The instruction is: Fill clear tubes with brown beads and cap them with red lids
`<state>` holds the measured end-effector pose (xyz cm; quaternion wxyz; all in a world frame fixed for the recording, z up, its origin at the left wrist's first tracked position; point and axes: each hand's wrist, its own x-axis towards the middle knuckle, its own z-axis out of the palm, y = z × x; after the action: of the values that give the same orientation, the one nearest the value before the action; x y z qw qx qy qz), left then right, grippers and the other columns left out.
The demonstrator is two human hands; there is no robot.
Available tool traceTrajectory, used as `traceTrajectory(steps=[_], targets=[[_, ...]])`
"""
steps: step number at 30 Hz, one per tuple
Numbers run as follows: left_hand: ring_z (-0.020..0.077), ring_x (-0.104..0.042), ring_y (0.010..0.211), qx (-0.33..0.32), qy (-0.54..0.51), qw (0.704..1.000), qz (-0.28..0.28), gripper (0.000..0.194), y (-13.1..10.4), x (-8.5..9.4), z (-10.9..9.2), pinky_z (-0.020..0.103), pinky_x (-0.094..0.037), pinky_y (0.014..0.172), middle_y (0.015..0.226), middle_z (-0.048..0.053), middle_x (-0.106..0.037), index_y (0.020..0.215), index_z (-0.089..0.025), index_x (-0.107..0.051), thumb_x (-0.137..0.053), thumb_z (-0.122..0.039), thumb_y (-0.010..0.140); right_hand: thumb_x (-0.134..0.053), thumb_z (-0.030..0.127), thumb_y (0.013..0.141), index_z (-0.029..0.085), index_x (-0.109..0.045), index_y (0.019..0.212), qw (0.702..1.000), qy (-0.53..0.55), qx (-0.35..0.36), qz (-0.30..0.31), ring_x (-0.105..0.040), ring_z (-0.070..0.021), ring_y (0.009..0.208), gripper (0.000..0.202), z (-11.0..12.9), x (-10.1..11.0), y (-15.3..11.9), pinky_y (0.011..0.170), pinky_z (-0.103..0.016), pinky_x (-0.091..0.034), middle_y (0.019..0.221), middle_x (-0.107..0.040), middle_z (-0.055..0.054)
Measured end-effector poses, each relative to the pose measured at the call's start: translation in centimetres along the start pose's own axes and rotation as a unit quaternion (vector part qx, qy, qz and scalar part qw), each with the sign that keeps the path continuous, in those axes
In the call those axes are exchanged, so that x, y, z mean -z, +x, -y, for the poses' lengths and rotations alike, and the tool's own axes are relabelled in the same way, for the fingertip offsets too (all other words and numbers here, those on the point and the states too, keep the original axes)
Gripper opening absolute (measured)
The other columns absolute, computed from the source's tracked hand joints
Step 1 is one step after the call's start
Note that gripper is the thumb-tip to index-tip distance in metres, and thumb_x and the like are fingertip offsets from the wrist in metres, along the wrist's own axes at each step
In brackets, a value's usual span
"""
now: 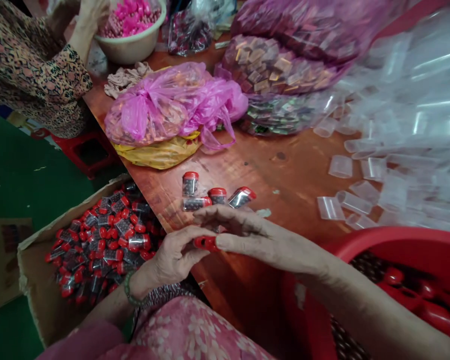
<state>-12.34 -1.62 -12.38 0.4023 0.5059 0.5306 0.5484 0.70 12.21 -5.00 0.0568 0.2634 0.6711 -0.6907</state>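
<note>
A small red plastic cap (205,243) with dark holes is pinched between my two hands, low over the table's near edge. My left hand (174,255), with a bead bracelet at the wrist, closes thumb and forefinger on its left side. The thumb of my right hand (255,242) presses its right end, while the other fingers reach over behind it. Whether a clear tube is joined to the cap is hidden. Just beyond my fingers lie several clear tubes with red ends and dark contents, among them an upright one (190,185) and a tilted one (242,197).
A cardboard box (35,295) of red-ended tubes stands at left. At right are a red basin (393,235) with red caps and dark beads, and a heap of clear tubes (416,150). Pink bags (165,107) lie ahead. Another person's arm (82,42) is by a white bowl (131,49).
</note>
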Motion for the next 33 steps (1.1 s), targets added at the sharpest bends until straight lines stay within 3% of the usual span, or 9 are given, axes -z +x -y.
traceTrajectory(steps=[5,8,13,17,19,23,28,33], targets=[[0.0173,-0.066,0.088,-0.088,0.023,0.996,0.023,0.019,0.1,-0.6,-1.1,0.028,-0.055,0.079,0.098,0.011,-0.069,0.106,-0.015,-0.059,-0.051,-0.027,0.094,-0.067,0.047,0.081,0.025,-0.048,0.135,0.994,0.106,-0.023,0.014,-0.051,-0.0242,0.127,0.062,-1.6,-0.8,-0.6,0.105,-0.042,-0.043,0.138,-0.054,-0.01],[0.0181,-0.066,0.089,-0.128,0.054,0.99,0.026,0.019,0.0,-1.0,-1.5,0.03,-0.054,0.082,0.094,0.01,-0.069,0.107,-0.013,-0.057,-0.049,-0.025,0.095,-0.068,0.05,0.079,0.023,-0.049,0.136,0.987,0.156,-0.031,0.026,-0.05,-0.0263,0.128,0.066,-1.9,-1.1,-1.6,0.107,-0.045,-0.041,0.137,-0.055,-0.012],[0.0179,-0.067,0.085,-0.189,0.073,0.975,0.092,0.017,0.1,-1.6,-2.8,0.03,-0.054,0.084,0.087,0.013,-0.069,0.101,-0.007,-0.056,-0.045,-0.017,0.094,-0.068,0.051,0.08,0.025,-0.05,0.137,0.978,0.187,-0.091,0.029,-0.043,-0.0286,0.135,0.065,-2.1,-1.6,-4.4,0.111,-0.046,-0.035,0.146,-0.047,-0.011],[0.0208,-0.068,0.088,-0.219,0.095,0.96,0.147,0.021,0.5,-1.8,-3.9,0.033,-0.054,0.087,0.087,0.016,-0.069,0.099,-0.003,-0.059,-0.043,-0.016,0.093,-0.07,0.042,0.081,0.031,-0.052,0.134,0.964,0.258,-0.047,0.039,-0.049,-0.0251,0.13,0.057,-2.9,-1.9,-5.8,0.108,-0.042,-0.038,0.139,-0.054,-0.006],[0.0218,-0.068,0.089,-0.224,0.093,0.954,0.179,0.024,0.9,-1.8,-4.3,0.033,-0.054,0.087,0.088,0.017,-0.07,0.099,-0.001,-0.059,-0.042,-0.017,0.094,-0.072,0.04,0.079,0.032,-0.054,0.131,0.954,0.295,-0.022,0.046,-0.053,-0.0242,0.126,0.056,-3.3,-2.1,-6.2,0.105,-0.04,-0.041,0.134,-0.058,-0.005],[0.0191,-0.069,0.083,-0.226,0.097,0.952,0.181,0.026,1.6,-1.7,-4.5,0.028,-0.055,0.081,0.086,0.013,-0.071,0.099,-0.003,-0.059,-0.043,-0.023,0.097,-0.07,0.043,0.081,0.03,-0.056,0.129,0.959,0.282,-0.027,-0.003,-0.056,-0.0235,0.121,0.051,-3.6,-2.3,-6.7,0.103,-0.039,-0.043,0.13,-0.06,-0.006],[0.0176,-0.066,0.065,-0.208,0.14,0.943,0.218,0.034,1.5,-2.2,-4.8,0.026,-0.052,0.056,0.073,0.008,-0.067,0.091,-0.005,-0.059,-0.044,-0.034,0.097,-0.063,0.047,0.086,0.031,-0.056,0.128,0.946,0.324,-0.018,0.005,-0.059,-0.0214,0.116,0.046,-4.3,-3.2,-8.1,0.101,-0.039,-0.042,0.127,-0.059,-0.006],[0.0166,-0.064,0.069,-0.183,0.149,0.934,0.268,0.036,1.3,-3.2,-5.5,0.025,-0.052,0.058,0.079,0.01,-0.067,0.095,-0.004,-0.06,-0.04,-0.033,0.098,-0.065,0.049,0.083,0.029,-0.056,0.127,0.934,0.355,-0.038,-0.017,-0.056,-0.0248,0.119,0.049,-5.3,-4.1,-9.5,0.1,-0.041,-0.043,0.126,-0.058,-0.008]])
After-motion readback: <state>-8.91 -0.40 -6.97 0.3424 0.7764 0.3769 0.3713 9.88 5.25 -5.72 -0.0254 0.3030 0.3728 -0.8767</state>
